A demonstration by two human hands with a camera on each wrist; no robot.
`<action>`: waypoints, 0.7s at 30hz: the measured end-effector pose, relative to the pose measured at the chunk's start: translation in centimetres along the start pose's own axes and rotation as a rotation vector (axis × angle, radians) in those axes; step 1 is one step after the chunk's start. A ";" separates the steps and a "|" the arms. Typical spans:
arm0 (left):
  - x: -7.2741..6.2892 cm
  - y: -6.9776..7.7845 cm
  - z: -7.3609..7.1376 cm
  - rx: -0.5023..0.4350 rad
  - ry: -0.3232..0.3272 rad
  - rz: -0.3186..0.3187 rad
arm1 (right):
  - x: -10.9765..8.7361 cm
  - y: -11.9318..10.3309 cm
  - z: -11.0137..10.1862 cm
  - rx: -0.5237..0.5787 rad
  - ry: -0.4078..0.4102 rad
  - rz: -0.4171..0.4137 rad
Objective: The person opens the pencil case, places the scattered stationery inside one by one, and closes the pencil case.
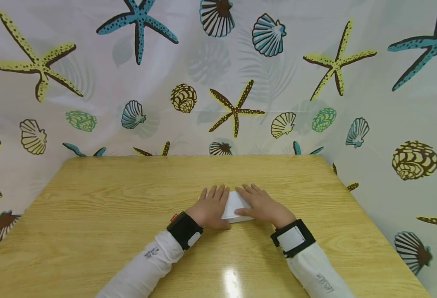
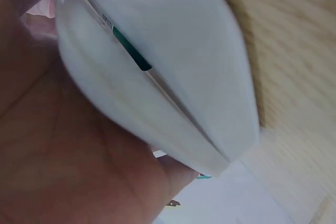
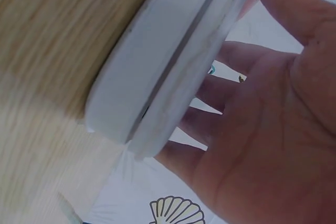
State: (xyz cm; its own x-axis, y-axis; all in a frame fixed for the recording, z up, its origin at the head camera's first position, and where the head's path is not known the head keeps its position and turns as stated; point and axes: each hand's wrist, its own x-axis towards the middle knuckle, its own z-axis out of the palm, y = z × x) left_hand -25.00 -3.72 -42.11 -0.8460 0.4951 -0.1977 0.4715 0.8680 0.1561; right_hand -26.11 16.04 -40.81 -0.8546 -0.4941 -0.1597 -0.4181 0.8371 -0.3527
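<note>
A flat white box (image 1: 235,203) lies on the table between the two hands. Its corners look rounded, and a seam runs along its side between lid and base. In the left wrist view a dark green strip (image 2: 131,49) shows within the seam of the box (image 2: 178,35). The left hand (image 1: 211,208) rests over the box's left end, fingers extended forward. Over the right end lies the right hand (image 1: 261,205), its fingers straight and its thumb across the top. In the right wrist view, the right palm (image 3: 262,119) faces the box (image 3: 152,61).
The box sits on a wood-grain table (image 1: 129,182). A white cloth (image 1: 188,136) printed with starfish and shells hangs behind the table and along both sides. Both wrists wear black straps (image 1: 185,230) over white sleeves.
</note>
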 end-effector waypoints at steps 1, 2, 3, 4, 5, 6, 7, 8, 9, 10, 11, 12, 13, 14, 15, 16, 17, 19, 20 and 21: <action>0.0 0.1 0.0 0.007 0.003 -0.003 | 0.0 0.0 0.0 -0.001 -0.001 0.004; 0.0 0.1 0.0 0.013 0.006 -0.004 | 0.0 0.0 0.0 -0.004 -0.001 0.007; -0.1 0.1 0.1 0.015 0.009 -0.004 | 0.0 0.0 0.0 -0.007 -0.002 0.010; -0.1 0.1 0.1 0.018 0.012 -0.003 | 0.0 0.0 0.0 -0.008 0.000 0.011; -0.1 0.1 0.1 0.020 0.014 -0.002 | 0.0 0.0 0.0 -0.009 0.003 0.011; -0.1 0.1 0.1 0.024 0.016 -0.001 | 0.0 0.1 0.0 -0.011 0.006 0.010; -0.1 0.1 0.1 0.028 0.019 -0.002 | 0.1 0.1 -0.1 -0.012 0.010 0.008; -0.1 0.1 0.1 0.031 0.019 -0.002 | 0.1 0.1 -0.1 -0.012 0.013 0.007; -0.1 0.1 0.0 0.034 0.020 -0.002 | 0.2 0.2 0.0 -0.011 0.016 0.005; -0.1 0.1 0.0 0.037 0.020 -0.003 | 0.2 0.2 -0.1 -0.010 0.019 0.004; -0.1 0.1 0.0 0.039 0.020 -0.004 | 0.2 0.2 -0.1 -0.011 0.021 0.003; -0.2 0.1 0.0 0.038 0.020 -0.004 | 0.2 0.2 -0.1 -0.009 0.021 0.003; -0.2 0.1 -0.1 0.039 0.017 -0.005 | 0.2 0.2 -0.1 -0.008 0.020 0.005; -0.2 0.2 -0.1 0.038 0.016 -0.005 | 0.2 0.2 -0.1 -0.005 0.019 0.007; -0.3 0.2 -0.1 0.035 0.014 -0.005 | 0.2 0.3 -0.1 -0.004 0.019 0.007; -0.3 0.3 -0.2 0.036 0.013 -0.005 | 0.1 0.3 -0.2 0.000 0.019 0.010; -0.3 0.4 -0.2 0.035 0.013 -0.004 | 0.1 0.3 -0.2 -0.001 0.019 0.011; -0.4 0.5 -0.3 0.036 0.011 -0.004 | 0.0 0.4 -0.2 -0.002 0.021 0.011; -0.4 0.5 -0.3 0.037 0.012 -0.003 | 0.0 0.4 -0.2 -0.002 0.022 0.010; -0.4 0.5 -0.3 0.037 0.011 -0.003 | 0.0 0.4 -0.2 -0.006 0.024 0.009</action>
State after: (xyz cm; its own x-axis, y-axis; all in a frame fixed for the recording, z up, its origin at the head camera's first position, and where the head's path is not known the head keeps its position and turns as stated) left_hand -24.44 -3.49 -41.67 -0.8502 0.4920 -0.1874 0.4774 0.8705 0.1196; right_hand -26.33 16.44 -40.77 -0.8655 -0.4807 -0.1411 -0.4120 0.8432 -0.3454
